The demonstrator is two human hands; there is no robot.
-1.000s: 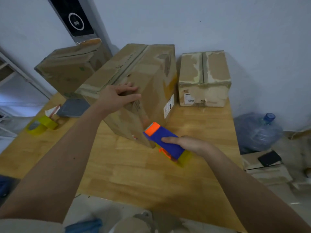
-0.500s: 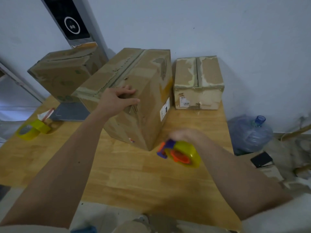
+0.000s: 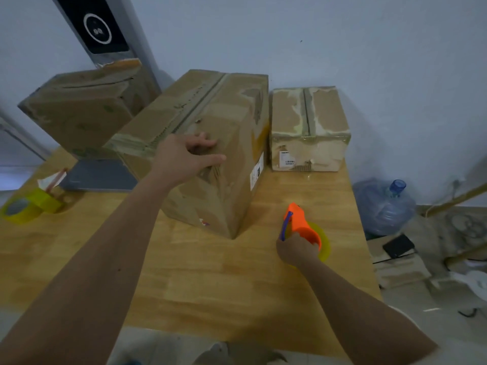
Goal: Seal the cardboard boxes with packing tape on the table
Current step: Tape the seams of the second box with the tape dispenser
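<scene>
Three cardboard boxes are counted on the wooden table [image 3: 210, 272]: a large box [image 3: 210, 143] at the centre, set at an angle; a small box [image 3: 308, 127] just beside it on the right, against the wall; and a left box [image 3: 79, 111] at the back left, tilted. All three are seen with flaps closed, and old tape residue is noted along the seams of the large and small ones; contents cannot be told. Two tape items are counted: a tape dispenser [image 3: 299, 222], orange with a blue handle and a yellow roll, on the table near the large box's front corner, and a spare yellow tape roll [image 3: 22, 208] at the table's left edge. A grey flat slab [image 3: 97, 175] is seen lying under the left box's near edge. One water bottle [image 3: 384, 204] is noted on the floor to the right. The left hand [image 3: 187, 156] is laid on the top front of the large box, arm extended, fingers loosely spread and slightly bent against the cardboard. The right hand [image 3: 296, 250] is wrapped round the dispenser's rear end, fingers curled tight on it, forearm angled in from the lower right.
</scene>
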